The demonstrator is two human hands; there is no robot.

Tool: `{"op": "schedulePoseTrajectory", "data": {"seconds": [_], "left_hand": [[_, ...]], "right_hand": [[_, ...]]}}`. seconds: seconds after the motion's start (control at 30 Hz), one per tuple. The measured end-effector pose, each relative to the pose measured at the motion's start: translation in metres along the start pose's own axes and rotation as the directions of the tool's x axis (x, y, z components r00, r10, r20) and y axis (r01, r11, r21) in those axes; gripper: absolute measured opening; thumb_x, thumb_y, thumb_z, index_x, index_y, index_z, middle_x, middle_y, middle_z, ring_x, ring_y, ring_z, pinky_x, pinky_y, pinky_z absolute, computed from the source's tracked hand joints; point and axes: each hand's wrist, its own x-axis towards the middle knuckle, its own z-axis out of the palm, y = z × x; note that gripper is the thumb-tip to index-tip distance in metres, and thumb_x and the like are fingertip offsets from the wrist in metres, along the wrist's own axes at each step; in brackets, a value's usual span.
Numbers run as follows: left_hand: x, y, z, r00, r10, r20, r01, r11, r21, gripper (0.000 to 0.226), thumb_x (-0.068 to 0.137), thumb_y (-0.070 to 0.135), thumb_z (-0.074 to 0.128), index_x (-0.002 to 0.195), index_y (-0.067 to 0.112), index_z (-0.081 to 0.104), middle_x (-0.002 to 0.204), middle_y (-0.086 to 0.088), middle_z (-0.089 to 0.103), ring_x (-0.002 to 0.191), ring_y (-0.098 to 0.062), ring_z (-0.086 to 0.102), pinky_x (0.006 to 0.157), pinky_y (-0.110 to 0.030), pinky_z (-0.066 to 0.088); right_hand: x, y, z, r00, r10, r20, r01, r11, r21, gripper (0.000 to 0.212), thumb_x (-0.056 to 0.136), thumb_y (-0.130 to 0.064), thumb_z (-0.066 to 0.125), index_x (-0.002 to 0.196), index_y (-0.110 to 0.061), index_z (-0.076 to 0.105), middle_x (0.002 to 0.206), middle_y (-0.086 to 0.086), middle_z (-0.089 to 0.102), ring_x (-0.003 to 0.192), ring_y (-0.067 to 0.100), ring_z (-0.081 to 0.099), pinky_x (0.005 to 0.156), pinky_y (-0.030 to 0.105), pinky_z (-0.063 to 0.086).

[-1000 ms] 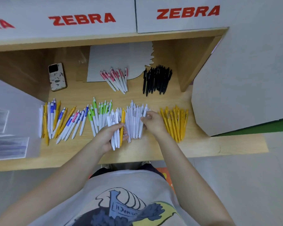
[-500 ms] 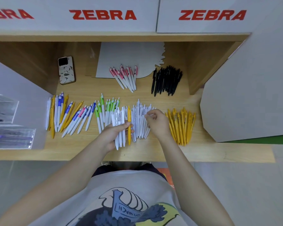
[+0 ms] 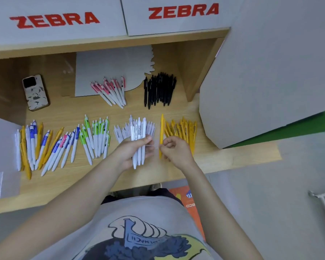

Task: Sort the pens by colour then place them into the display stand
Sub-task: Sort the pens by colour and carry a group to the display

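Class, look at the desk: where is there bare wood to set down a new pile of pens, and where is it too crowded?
Bare wood lies between the phone and the pink pens, and along the front edge right of the yellow pens. The row from the mixed pile to the yellow pens is crowded.

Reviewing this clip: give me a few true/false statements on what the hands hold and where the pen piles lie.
1. The left hand grips a bunch of white pens. True.
2. The right hand pinches a black pen. False: it pinches a yellow pen.
3. The black pens lie behind the yellow pile. True.
4. The phone lies on the green pens. False: it lies apart, far left, away from the green pens.
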Motion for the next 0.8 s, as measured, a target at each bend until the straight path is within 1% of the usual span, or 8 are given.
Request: {"op": "schedulePoseTrajectory", "data": {"seconds": [0.13, 0.3, 0.43, 0.5, 0.6, 0.7, 0.77, 0.8], "left_hand": [[0.001, -0.003, 0.018, 0.996, -0.045, 0.078, 0.043, 0.999, 0.02, 0.009, 0.095, 0.008, 0.062, 0.102, 0.006, 0.068, 0.083, -0.008, 0.073, 0.075, -0.02, 0.072, 0.067, -0.034, 0.062], [-0.001, -0.003, 0.02, 0.989, -0.059, 0.137, 0.054, 0.998, 0.04, 0.021, 0.099, 0.005, 0.053, 0.118, 0.006, 0.063, 0.107, -0.012, 0.075, 0.093, -0.025, 0.074, 0.08, -0.036, 0.062], [-0.001, -0.001, 0.018, 0.988, -0.035, 0.149, 0.024, 0.997, 0.075, 0.025, 0.1, 0.008, 0.053, 0.124, 0.009, 0.057, 0.113, -0.012, 0.074, 0.099, -0.027, 0.073, 0.084, -0.037, 0.061], [-0.001, 0.0, 0.018, 0.989, -0.026, 0.144, 0.014, 0.997, 0.082, 0.026, 0.1, 0.01, 0.055, 0.126, 0.009, 0.056, 0.114, -0.011, 0.074, 0.102, -0.028, 0.072, 0.084, -0.038, 0.06], [-0.001, 0.002, 0.015, 0.994, -0.013, 0.112, 0.009, 0.999, 0.037, 0.024, 0.098, 0.011, 0.059, 0.121, 0.004, 0.06, 0.11, -0.014, 0.074, 0.101, -0.028, 0.072, 0.078, -0.038, 0.061], [-0.005, 0.003, 0.009, 0.995, 0.03, 0.091, -0.033, 0.999, 0.028, 0.029, 0.093, 0.009, 0.066, 0.12, -0.001, 0.064, 0.11, -0.022, 0.072, 0.1, -0.03, 0.072, 0.075, -0.037, 0.06], [-0.01, 0.005, 0.002, 0.996, 0.073, 0.051, -0.078, 0.993, 0.091, 0.026, 0.091, 0.009, 0.068, 0.115, 0.0, 0.067, 0.102, -0.023, 0.073, 0.086, -0.027, 0.074, 0.064, -0.033, 0.059], [-0.012, 0.006, -0.003, 0.996, 0.082, 0.047, -0.087, 0.989, 0.116, 0.024, 0.091, 0.009, 0.068, 0.113, 0.001, 0.068, 0.101, -0.023, 0.073, 0.084, -0.028, 0.074, 0.065, -0.034, 0.059]], "right_hand": [[0.01, 0.025, -0.042, 0.972, -0.02, -0.236, -0.03, 0.978, -0.205, 0.012, 0.084, -0.018, 0.069, 0.093, -0.012, 0.067, 0.07, -0.008, 0.057, 0.074, 0.012, 0.055, 0.066, 0.023, 0.039], [0.025, 0.038, -0.046, 0.962, 0.02, -0.272, -0.111, 0.939, -0.326, 0.021, 0.084, -0.022, 0.066, 0.103, -0.013, 0.068, 0.093, 0.006, 0.069, 0.092, 0.024, 0.063, 0.073, 0.026, 0.044], [0.017, 0.033, -0.041, 0.946, -0.102, -0.309, -0.012, 0.937, -0.348, 0.022, 0.089, -0.023, 0.067, 0.108, -0.01, 0.064, 0.086, 0.0, 0.057, 0.084, 0.02, 0.058, 0.068, 0.027, 0.041], [0.009, 0.023, -0.035, 0.948, -0.139, -0.286, 0.071, 0.969, -0.235, 0.015, 0.09, -0.02, 0.067, 0.102, -0.01, 0.068, 0.083, -0.004, 0.058, 0.079, 0.013, 0.056, 0.07, 0.026, 0.043], [-0.006, -0.002, -0.015, 0.997, -0.05, -0.063, 0.056, 0.994, 0.095, 0.01, 0.089, -0.021, 0.069, 0.096, -0.013, 0.072, 0.085, -0.008, 0.066, 0.075, 0.006, 0.056, 0.066, 0.023, 0.049], [-0.01, -0.013, 0.009, 0.994, -0.091, 0.064, 0.08, 0.984, 0.157, 0.012, 0.086, -0.025, 0.074, 0.094, -0.016, 0.071, 0.077, -0.015, 0.063, 0.074, 0.007, 0.055, 0.07, 0.026, 0.048], [-0.008, -0.018, 0.02, 0.997, -0.043, 0.068, 0.026, 0.971, 0.238, 0.017, 0.087, -0.03, 0.074, 0.096, -0.016, 0.069, 0.082, -0.01, 0.063, 0.076, 0.011, 0.057, 0.067, 0.026, 0.047], [-0.007, -0.019, 0.023, 0.998, -0.004, 0.068, -0.016, 0.956, 0.293, 0.018, 0.088, -0.032, 0.072, 0.098, -0.017, 0.069, 0.086, -0.005, 0.063, 0.076, 0.012, 0.057, 0.065, 0.025, 0.045]]}}
